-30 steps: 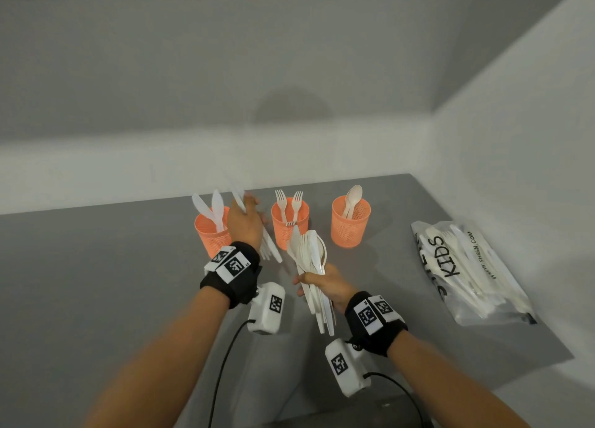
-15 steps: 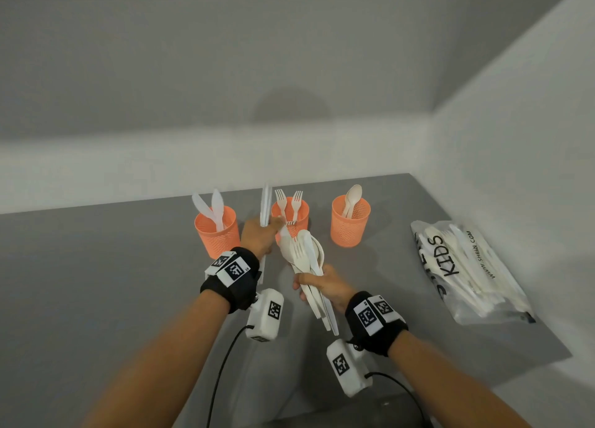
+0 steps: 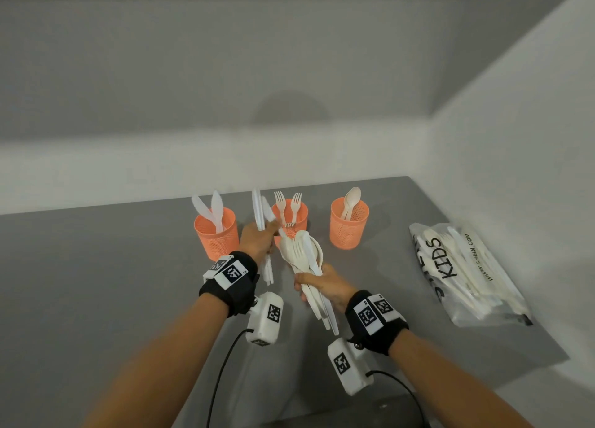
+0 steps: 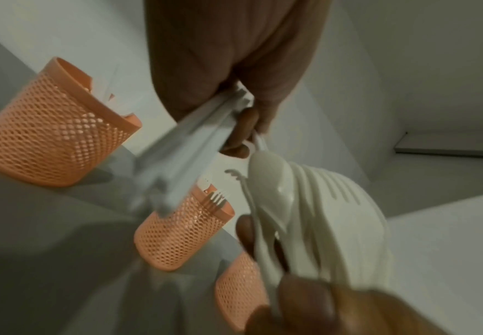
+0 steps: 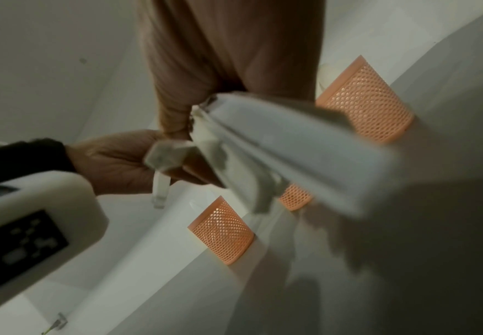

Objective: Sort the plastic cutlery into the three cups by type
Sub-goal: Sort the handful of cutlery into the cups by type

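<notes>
Soft, even light; head view sharp.
Both wrist views dim and motion-blurred, edges bent by wide lenses; faint shadows on the counter.

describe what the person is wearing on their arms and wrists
Both forearms are bare, with no sleeves. The left wrist band and the right wrist band are black straps carrying white tags printed with black square codes. Under each wrist hangs a white boxy camera unit, also code-marked, with a thin black cable trailing back.

plastic bag | large black "KIDS" | small print along side "WWW.SHEIN.COM"
</notes>
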Available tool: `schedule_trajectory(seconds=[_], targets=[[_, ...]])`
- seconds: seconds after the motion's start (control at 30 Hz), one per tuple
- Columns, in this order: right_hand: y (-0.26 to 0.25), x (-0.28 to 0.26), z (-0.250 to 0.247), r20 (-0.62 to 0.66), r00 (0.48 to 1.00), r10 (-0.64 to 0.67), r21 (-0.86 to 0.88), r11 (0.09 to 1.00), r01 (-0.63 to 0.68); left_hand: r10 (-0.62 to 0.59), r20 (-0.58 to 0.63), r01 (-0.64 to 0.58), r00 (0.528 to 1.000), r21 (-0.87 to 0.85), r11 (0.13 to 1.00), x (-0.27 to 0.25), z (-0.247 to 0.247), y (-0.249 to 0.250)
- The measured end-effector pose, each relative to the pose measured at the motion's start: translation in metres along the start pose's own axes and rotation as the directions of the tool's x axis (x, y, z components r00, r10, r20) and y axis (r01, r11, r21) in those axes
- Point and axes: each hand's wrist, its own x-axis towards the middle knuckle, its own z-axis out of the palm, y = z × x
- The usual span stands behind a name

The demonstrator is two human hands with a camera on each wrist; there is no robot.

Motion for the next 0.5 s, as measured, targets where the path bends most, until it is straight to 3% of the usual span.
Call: schedule_trajectory(seconds=[0.1, 0.23, 0.3, 0.5], targets=[[0.002, 0.002, 0.000, -0.002, 1.000, 0.021, -0.044, 0.999, -0.021, 0.044, -0.203, -0.051, 0.978, -0.030, 0.998, 0.010, -0.007, 0.010], [0.005, 0.001, -0.001, -0.059, 0.998, 0.026, -0.064, 0.998, -0.030, 0.032, -0.377, -0.146, 0.926, -0.275, 0.950, 0.018, -0.018, 0.028], [0.007, 0.003, -0.002, -0.158, 0.987, 0.020, -0.054, 0.998, -0.029, 0.047, -0.359, -0.176, 0.932, -0.338, 0.925, 0.016, -0.019, 0.035], [0.010, 0.018, -0.003, -0.445, 0.892, -0.083, -0.148, 0.989, 0.019, 0.070, -0.019, -0.071, 0.997, -0.031, 0.997, -0.020, 0.011, 0.020]])
